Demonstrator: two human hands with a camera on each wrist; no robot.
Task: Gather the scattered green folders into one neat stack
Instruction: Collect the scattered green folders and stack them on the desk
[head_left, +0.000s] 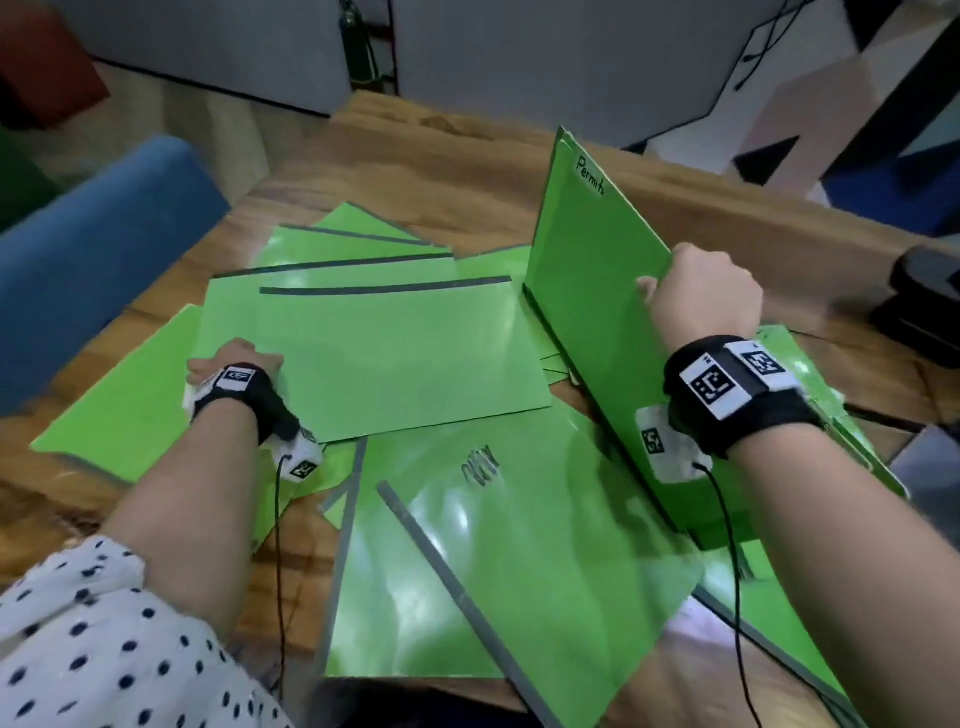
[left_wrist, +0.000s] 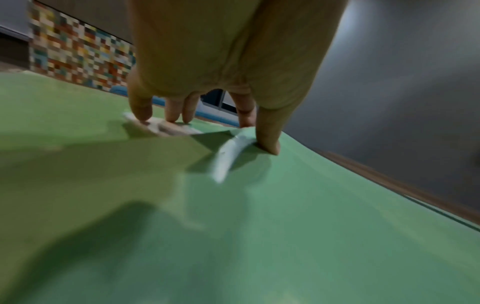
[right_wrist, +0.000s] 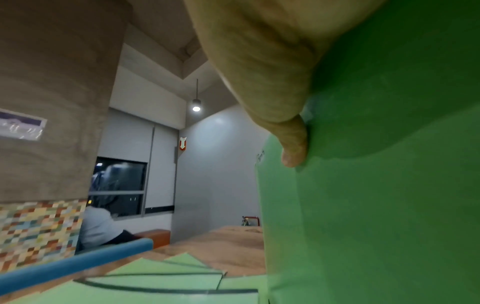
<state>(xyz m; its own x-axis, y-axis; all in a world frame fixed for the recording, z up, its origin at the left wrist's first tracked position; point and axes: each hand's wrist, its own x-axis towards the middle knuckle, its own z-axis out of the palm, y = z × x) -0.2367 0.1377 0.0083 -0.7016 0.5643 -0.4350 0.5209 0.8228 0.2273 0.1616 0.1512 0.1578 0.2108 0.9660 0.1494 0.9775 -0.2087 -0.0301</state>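
Observation:
Several green folders lie fanned and overlapping on the wooden table (head_left: 415, 156). My left hand (head_left: 234, 364) holds the left edge of the topmost flat folder (head_left: 395, 353). The left wrist view shows the thumb (left_wrist: 269, 142) on top of that folder (left_wrist: 311, 205) and the fingers beyond its edge. My right hand (head_left: 696, 291) grips the top edge of a folder bundle (head_left: 587, 291) standing on edge, labelled "Permits". In the right wrist view, the thumb (right_wrist: 293, 152) presses its face (right_wrist: 376, 185). A large folder (head_left: 509, 545) with writing lies nearest me.
A blue chair (head_left: 93, 260) stands at the table's left side. A black device (head_left: 924, 312) sits at the right edge. More folders lie at the back (head_left: 353, 249), far left (head_left: 119, 410) and under my right wrist (head_left: 810, 374). A person (right_wrist: 98, 226) sits in the background.

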